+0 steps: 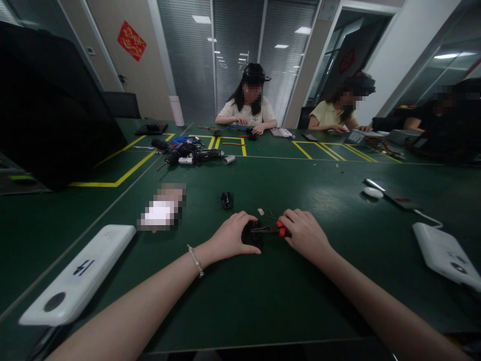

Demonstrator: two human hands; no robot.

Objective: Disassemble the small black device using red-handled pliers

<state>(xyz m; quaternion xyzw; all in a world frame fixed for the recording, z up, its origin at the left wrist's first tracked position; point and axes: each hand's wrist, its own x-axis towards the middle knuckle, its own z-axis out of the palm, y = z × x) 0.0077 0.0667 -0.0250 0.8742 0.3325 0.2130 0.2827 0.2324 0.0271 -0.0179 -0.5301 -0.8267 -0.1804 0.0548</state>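
Note:
My left hand (232,234) is closed around a small black part (252,235) resting on the green table (263,291). My right hand (303,231) grips red-handled pliers (271,229), whose dark jaws reach left onto the black part. Just beyond the hands lie another small black part (226,200), a tiny pale piece (260,211) and a few very small dark bits. A bracelet sits on my left wrist.
White flat devices lie at the near left (78,276) and near right (445,253). A heap of black tools (188,150) sits further back; a large black screen (52,105) stands at left. Three people work at the far side. A phone and white oval object (373,192) lie at right.

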